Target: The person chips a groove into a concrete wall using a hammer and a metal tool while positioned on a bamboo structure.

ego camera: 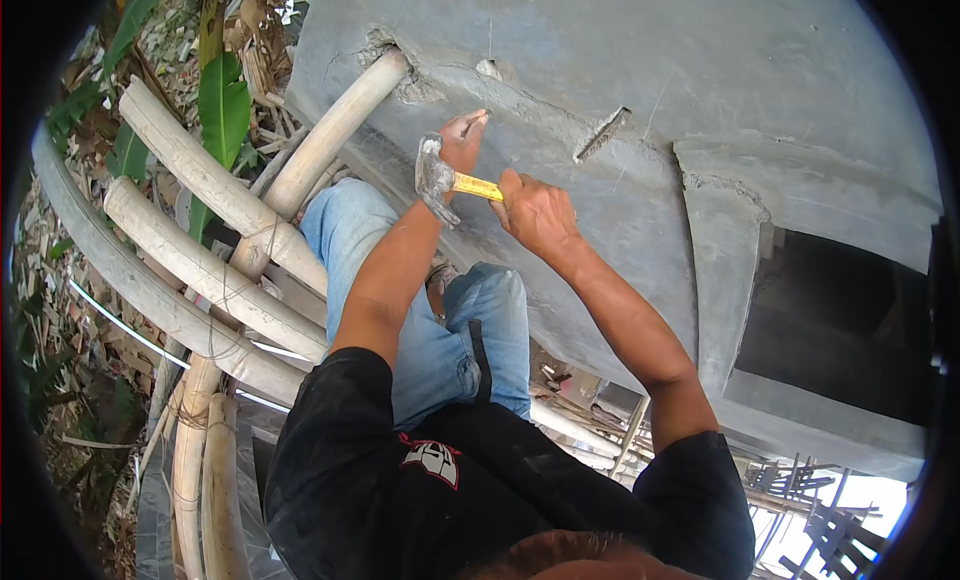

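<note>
My right hand (538, 208) grips the yellow handle of a claw hammer (435, 176). Its worn metal head hangs over my left wrist as seen from above, claw and face apart from the wall. My left hand (462, 135) is at the grey cement-plastered wall (570, 227), thumb and fingertips pinched together on what looks like a small nail, mostly hidden by the fingers. A thin line runs up the wall from those fingertips. Right of them, a slot (602, 135) cuts into a rough plaster ledge.
Lashed bamboo poles (225, 310) form a scaffold at the left, and one bamboo pole (337, 129) enters a broken hole in the wall. A dark opening (832, 317) lies at the right. Banana leaves (223, 107) and rubble-strewn ground (45, 280) show below.
</note>
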Tool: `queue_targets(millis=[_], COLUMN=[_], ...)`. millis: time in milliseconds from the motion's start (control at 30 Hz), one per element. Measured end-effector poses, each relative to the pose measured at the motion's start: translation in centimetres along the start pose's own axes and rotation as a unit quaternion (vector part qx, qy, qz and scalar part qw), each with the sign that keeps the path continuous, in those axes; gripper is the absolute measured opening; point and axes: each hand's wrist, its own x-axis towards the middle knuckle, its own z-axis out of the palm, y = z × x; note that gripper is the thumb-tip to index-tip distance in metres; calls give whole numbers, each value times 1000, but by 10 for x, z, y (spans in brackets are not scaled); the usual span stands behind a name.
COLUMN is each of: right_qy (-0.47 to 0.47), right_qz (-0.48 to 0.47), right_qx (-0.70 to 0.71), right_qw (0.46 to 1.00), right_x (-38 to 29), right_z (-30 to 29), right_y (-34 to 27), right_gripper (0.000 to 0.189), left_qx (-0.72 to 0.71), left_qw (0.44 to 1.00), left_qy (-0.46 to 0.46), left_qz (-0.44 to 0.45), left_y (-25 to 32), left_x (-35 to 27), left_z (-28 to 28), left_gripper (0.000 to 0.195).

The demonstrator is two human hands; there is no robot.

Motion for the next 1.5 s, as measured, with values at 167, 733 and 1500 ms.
queue_targets(millis=[167, 733, 1500], right_qy=[-37, -79, 47], right_qz=[79, 109, -35], right_qx=[-21, -49, -6], right_qw=[996, 990, 998], right_x=[12, 25, 20], right_z=[3, -7, -7], right_y=[9, 15, 16], right_gripper=[27, 27, 26], left_qx=[-7, -37, -38], left_qw=[999, 999, 998], left_qy=[-1, -9, -26], left_qz=[53, -4, -32], left_y=[-6, -11, -18], left_x=[10, -1, 12], left_z=[-5, 5, 2], left_gripper=[26, 21, 19])
